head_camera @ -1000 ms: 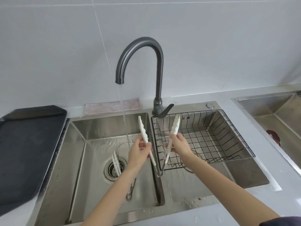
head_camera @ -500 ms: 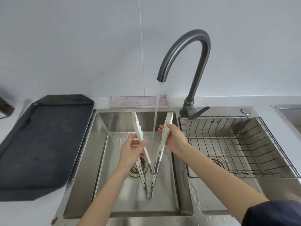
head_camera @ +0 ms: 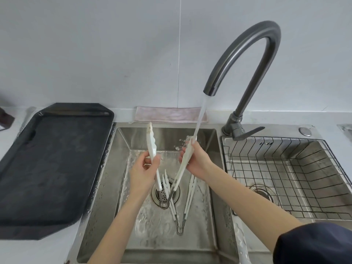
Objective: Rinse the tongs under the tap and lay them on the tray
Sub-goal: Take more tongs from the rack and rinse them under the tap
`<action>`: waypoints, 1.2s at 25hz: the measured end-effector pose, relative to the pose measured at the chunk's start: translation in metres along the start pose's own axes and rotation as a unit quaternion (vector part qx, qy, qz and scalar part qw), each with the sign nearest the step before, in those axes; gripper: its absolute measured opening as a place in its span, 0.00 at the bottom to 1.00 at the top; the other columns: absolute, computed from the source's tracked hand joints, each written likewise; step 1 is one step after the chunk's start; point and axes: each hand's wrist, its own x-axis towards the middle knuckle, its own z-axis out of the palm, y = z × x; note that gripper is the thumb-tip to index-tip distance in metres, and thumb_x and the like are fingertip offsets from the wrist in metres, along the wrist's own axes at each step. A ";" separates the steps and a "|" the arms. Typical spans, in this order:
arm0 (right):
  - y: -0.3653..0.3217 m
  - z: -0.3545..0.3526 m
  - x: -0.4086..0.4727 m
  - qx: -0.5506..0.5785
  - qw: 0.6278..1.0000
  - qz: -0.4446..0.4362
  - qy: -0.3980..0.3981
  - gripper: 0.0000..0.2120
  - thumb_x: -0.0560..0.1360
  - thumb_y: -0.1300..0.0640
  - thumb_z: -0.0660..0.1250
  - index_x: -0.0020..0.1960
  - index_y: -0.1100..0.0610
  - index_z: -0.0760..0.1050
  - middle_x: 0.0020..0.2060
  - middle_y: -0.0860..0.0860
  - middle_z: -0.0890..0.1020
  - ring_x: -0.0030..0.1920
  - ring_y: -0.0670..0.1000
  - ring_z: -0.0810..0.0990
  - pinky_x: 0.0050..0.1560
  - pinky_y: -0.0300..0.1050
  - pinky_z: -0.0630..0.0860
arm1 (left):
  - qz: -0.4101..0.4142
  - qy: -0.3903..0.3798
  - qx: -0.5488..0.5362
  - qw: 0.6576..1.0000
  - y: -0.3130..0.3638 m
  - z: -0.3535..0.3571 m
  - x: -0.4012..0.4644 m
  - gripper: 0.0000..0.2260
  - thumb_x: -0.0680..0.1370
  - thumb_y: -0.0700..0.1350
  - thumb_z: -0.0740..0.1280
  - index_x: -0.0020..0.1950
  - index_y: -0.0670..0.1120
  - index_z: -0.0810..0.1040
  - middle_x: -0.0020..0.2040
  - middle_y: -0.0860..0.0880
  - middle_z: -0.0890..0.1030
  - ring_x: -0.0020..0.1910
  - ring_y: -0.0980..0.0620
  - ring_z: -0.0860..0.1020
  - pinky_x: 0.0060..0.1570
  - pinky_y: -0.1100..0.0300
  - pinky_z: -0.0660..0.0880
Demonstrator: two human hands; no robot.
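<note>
I hold white tongs (head_camera: 152, 141) spread in a V over the left sink basin (head_camera: 207, 216), tips up and metal hinge down near the drain. My left hand (head_camera: 142, 172) grips the left arm, my right hand (head_camera: 197, 161) grips the right arm. Water from the dark curved tap (head_camera: 253, 44) runs onto the right arm's tip and splashes over my right fingers. A second pair of white tongs (head_camera: 187, 199) lies on the basin floor beside the drain. The black tray (head_camera: 47, 164) sits on the counter left of the sink.
A wire rack (head_camera: 285, 178) fills the right basin. A pinkish cloth (head_camera: 167, 115) lies along the wall behind the sink. The tap lever (head_camera: 247, 132) points right. A dark object sits at the far left edge of the counter.
My hands carried the tongs left from above the divider to over the left basin and under the stream. The water now hits the right arm's tip. The view shifted left.
</note>
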 end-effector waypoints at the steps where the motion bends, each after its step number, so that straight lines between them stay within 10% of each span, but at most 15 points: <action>1: 0.000 0.001 0.001 0.003 1.000 -0.006 0.003 0.17 0.78 0.44 0.57 0.41 0.56 0.72 0.26 0.49 0.65 0.26 0.46 0.64 0.33 0.39 0.66 | -0.004 -0.005 -0.007 1.000 0.000 0.000 -0.002 0.03 0.76 0.46 0.64 0.48 0.48 0.75 0.31 0.52 0.69 0.28 0.57 0.72 0.41 0.50 0.76; 6: -0.001 0.004 -0.004 0.032 0.999 -0.024 0.033 0.20 0.76 0.38 0.55 0.44 0.55 0.70 0.23 0.48 0.65 0.19 0.44 0.64 0.22 0.35 0.63 | 0.023 -0.017 -0.036 0.999 0.002 0.008 -0.013 0.03 0.75 0.46 0.66 0.44 0.54 0.74 0.33 0.53 0.71 0.31 0.59 0.71 0.38 0.60 0.73; 11: -0.002 0.006 -0.001 -0.070 0.982 -0.148 0.096 0.09 0.81 0.55 0.51 0.55 0.56 0.68 0.41 0.52 0.77 0.38 0.50 0.80 0.41 0.42 0.78 | 0.088 -0.016 -0.010 0.996 0.008 0.011 -0.018 0.08 0.73 0.44 0.69 0.47 0.56 0.73 0.36 0.54 0.76 0.32 0.63 0.73 0.31 0.72 0.71; 17: -0.010 0.011 0.000 -0.091 0.971 -0.135 0.175 0.12 0.79 0.52 0.55 0.41 0.56 0.70 0.32 0.53 0.71 0.30 0.49 0.74 0.31 0.41 0.74 | 0.107 -0.027 0.027 0.994 0.011 0.016 -0.023 0.08 0.72 0.45 0.70 0.50 0.50 0.75 0.37 0.52 0.78 0.34 0.56 0.75 0.32 0.70 0.73; 26: -0.023 0.004 -0.014 -0.024 0.996 -0.040 -0.080 0.10 0.81 0.58 0.54 0.58 0.59 0.69 0.48 0.54 0.76 0.46 0.49 0.77 0.48 0.43 0.73 | 0.006 0.033 -0.039 0.999 -0.008 0.003 -0.009 0.09 0.77 0.48 0.62 0.50 0.43 0.77 0.34 0.46 0.76 0.26 0.57 0.75 0.35 0.60 0.76; 30: -0.030 0.004 -0.021 -0.101 0.984 -0.085 -0.118 0.08 0.78 0.53 0.61 0.44 0.56 0.72 0.32 0.48 0.72 0.33 0.46 0.74 0.43 0.40 0.73 | -0.051 0.013 -0.091 0.994 -0.007 0.004 -0.010 0.11 0.79 0.48 0.60 0.45 0.43 0.77 0.34 0.49 0.79 0.23 0.60 0.77 0.27 0.67 0.76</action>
